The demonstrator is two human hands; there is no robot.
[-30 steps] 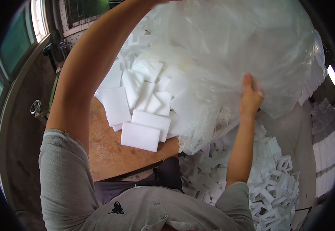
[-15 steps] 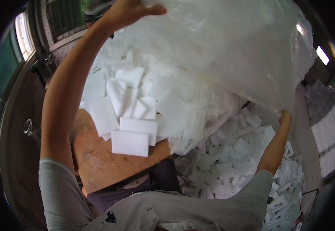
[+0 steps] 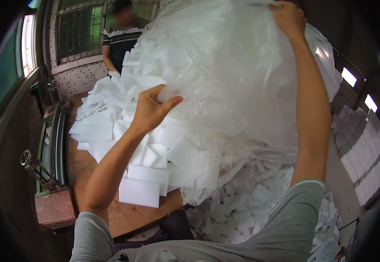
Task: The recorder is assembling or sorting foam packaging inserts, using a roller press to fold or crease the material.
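White foam blocks (image 3: 140,192) on wooden table (image 3: 124,216)

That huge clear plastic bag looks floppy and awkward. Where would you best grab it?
Probably by bunched film: left hand pinches a fold on the near side of the clear plastic bag, right hand grips its top edge from above. The film is slack, so only gathered folds hold.

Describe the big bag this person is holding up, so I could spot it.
Over the brown wooden table heaped with white foam blocks, both hands lift a huge clear plastic bag. It alone is see-through and crinkled; everything around is solid white.
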